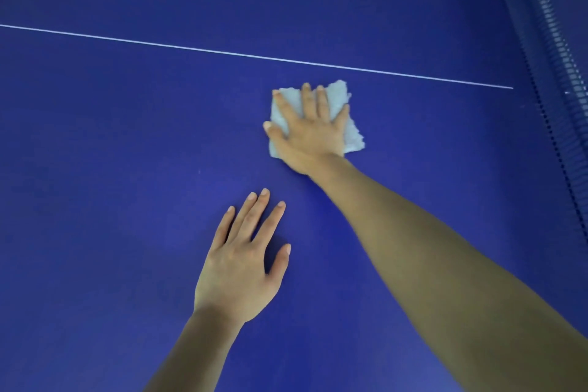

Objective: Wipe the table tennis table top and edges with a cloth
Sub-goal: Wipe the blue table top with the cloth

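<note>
Our right hand (pixel 310 134) is flat on the cloth (pixel 339 99), palm down, fingers straight and spread, pressing it onto the table top (pixel 111 137). Right forearm is stretched out long, running from the lower right corner of the view up to the wrist. Nothing pinched or curled; it's an open-palm press.

Our left hand (pixel 240 267) lies flat on the bare blue surface nearer to us, fingers straight and slightly fanned, thumb out to the side, holding nothing. It sits apart from the cloth, below and left of it.

The cloth is white, roughly square, ragged at the edges, mostly under our right palm with corners showing around the fingers. It sits just below the white line (pixel 254 56) that crosses the table, not touching it.

Count: two hands, one cloth, one white line, one net (pixel 553 51) along the right side.
</note>
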